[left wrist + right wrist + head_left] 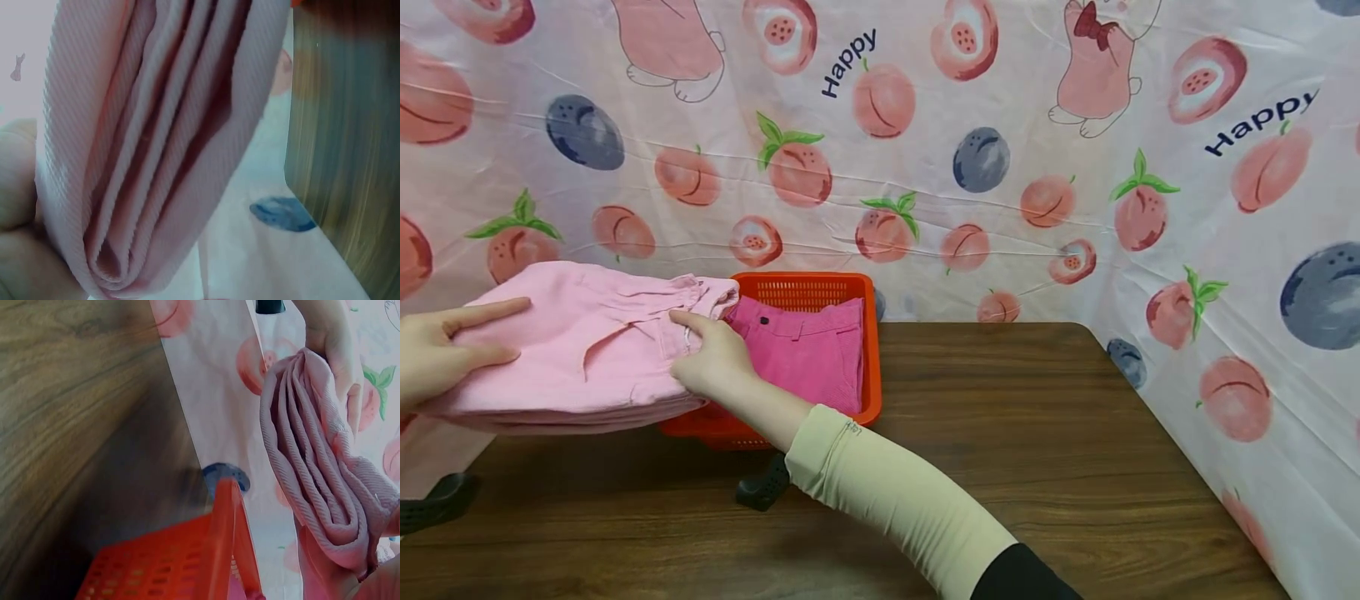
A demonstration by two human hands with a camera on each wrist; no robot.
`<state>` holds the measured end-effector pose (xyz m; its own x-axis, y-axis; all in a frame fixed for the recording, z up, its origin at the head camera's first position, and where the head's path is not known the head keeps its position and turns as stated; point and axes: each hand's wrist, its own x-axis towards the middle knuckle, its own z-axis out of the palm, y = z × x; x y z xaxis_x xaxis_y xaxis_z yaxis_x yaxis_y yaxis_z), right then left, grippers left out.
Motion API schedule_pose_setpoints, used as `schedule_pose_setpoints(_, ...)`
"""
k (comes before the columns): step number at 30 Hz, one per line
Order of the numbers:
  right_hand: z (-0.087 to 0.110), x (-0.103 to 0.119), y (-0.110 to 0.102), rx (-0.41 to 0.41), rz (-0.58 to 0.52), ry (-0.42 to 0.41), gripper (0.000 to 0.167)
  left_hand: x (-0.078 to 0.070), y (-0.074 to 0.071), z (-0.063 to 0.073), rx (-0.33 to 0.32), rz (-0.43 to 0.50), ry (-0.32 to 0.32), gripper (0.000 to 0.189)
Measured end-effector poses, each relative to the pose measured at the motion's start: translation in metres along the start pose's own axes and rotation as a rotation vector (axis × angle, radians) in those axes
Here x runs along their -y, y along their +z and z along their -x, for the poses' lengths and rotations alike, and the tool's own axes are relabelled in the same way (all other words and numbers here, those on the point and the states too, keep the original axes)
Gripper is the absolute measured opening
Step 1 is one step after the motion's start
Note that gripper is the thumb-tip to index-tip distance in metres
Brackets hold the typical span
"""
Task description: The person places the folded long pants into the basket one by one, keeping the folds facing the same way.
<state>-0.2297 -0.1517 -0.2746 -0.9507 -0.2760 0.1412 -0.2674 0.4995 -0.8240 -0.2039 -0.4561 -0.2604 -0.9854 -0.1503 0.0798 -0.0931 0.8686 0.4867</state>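
Folded light pink pants [572,346], with a pocket and waistband on top, are held up at the left between both hands. My left hand [433,354] grips their left end, two fingers spread over the top. On the waistband side, my right hand [715,354] pinches the other end, thumb on top. Several thick fabric layers of the pants [156,156] show edge-on in the left wrist view. The pants overlap the left part of an orange-red plastic basket [872,358] in the head view. Inside it lies a folded hot pink denim garment [812,354] with a dark button.
The basket stands on a dark brown wooden table [1000,433], near its back edge. A white curtain [925,167] printed with peaches and blueberries hangs behind and along the right side. Black wrist-mount parts [763,485] stick out below the forearms.
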Motion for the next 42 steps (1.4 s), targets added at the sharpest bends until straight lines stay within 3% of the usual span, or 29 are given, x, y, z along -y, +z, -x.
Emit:
schedule_pose_setpoints(5,-0.002,-0.008,-0.015,0.029,-0.03,-0.02,0.073,-0.023,0.009,0.012,-0.007,0.122,0.014,0.068)
schedule_pose_setpoints(13,-0.009,-0.023,-0.035,0.041,-0.039,-0.067,0.072,-0.045,0.022,0.02,-0.054,0.209,0.096,0.065)
schedule_pose_setpoints(26,-0.013,-0.043,-0.068,0.073,-0.143,-0.07,0.071,-0.077,0.042,0.019,-0.027,0.284,0.085,0.064)
schedule_pose_setpoints(32,-0.015,-0.047,-0.081,0.086,-0.136,-0.065,0.069,-0.09,0.047,0.02,-0.036,0.293,0.083,0.064)
schedule_pose_setpoints(42,-0.015,-0.058,-0.099,0.116,-0.221,-0.048,0.068,-0.11,0.058,0.023,-0.085,0.367,0.077,0.062)
